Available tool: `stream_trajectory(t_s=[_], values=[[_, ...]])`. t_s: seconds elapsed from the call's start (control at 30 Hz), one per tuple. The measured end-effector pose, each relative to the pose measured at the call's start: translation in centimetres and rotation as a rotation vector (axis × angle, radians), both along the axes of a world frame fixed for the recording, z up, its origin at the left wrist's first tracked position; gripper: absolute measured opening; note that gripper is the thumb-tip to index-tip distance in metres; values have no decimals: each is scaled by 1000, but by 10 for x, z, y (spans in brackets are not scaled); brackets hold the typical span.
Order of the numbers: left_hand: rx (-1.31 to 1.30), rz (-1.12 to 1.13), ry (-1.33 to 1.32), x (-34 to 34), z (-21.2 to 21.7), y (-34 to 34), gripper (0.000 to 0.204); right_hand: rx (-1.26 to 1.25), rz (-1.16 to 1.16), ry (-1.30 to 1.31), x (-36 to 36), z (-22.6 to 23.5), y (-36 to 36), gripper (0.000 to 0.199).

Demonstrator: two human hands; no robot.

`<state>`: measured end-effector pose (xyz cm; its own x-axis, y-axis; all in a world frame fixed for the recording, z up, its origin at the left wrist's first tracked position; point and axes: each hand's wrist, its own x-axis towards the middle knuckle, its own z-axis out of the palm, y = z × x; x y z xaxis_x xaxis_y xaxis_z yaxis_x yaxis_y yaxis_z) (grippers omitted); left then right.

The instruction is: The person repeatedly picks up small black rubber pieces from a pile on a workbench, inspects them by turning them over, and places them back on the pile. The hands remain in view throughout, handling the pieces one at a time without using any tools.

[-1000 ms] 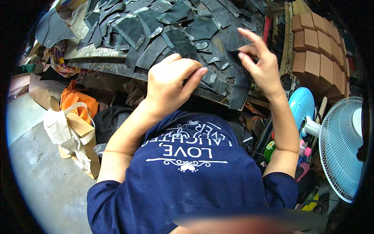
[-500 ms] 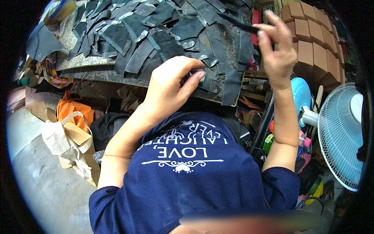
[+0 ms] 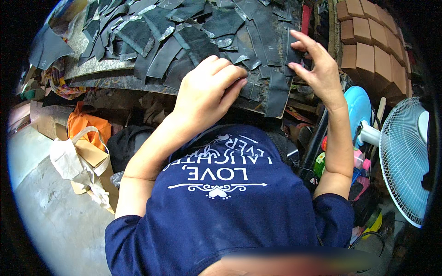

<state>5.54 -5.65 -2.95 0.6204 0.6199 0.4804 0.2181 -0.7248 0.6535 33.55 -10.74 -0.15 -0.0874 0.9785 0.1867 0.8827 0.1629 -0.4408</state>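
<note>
My left hand [image 3: 206, 87] is closed at the table's near edge, thumb against curled fingers. Whatever is inside that pinch, if anything, is too hidden to make out. To its right, my right hand [image 3: 320, 71] is raised by the table's right edge, fingers spread and apart, with nothing visible between them. Dark cut leather-like pieces [image 3: 191, 41] cover the tabletop in overlapping layers, some with shiny whitish edges. One dark strip [image 3: 277, 92] hangs over the near edge between my hands. Another dark piece [image 3: 291, 50] lies beside my right fingertips.
Stacked brown boxes [image 3: 380, 60] stand right of the table. A white and blue fan [image 3: 403, 161] is close to my right arm, near a light blue rounded part [image 3: 358, 110]. At lower left are a cream cloth bag [image 3: 76, 163] and an orange bag [image 3: 90, 126].
My right hand has come down and nearer; the dark strip that was at its fingers is no longer between them, and the fingers are spread. The left hand stays closed, nearly in place.
</note>
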Motion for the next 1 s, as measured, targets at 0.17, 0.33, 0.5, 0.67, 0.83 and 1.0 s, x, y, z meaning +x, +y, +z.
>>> stream_trajectory(t_s=[0.17,0.33,0.5,0.67,0.83,1.0], values=[[-14,-12,10,1,0,-1,12,87,37,13,2,-8,-1,67],[5,-6,7,1,-1,1,12,123,80,-46,3,-7,-2,64],[2,-11,5,1,-2,0,12,201,77,-6,0,-17,-1,62],[10,-6,4,1,-2,1,12,129,-158,557,12,-15,0,60],[-13,1,35,0,0,1,12,194,-267,858,35,-6,6,64],[84,-41,41,15,1,-2,14,255,-211,916,29,-15,7,61]])
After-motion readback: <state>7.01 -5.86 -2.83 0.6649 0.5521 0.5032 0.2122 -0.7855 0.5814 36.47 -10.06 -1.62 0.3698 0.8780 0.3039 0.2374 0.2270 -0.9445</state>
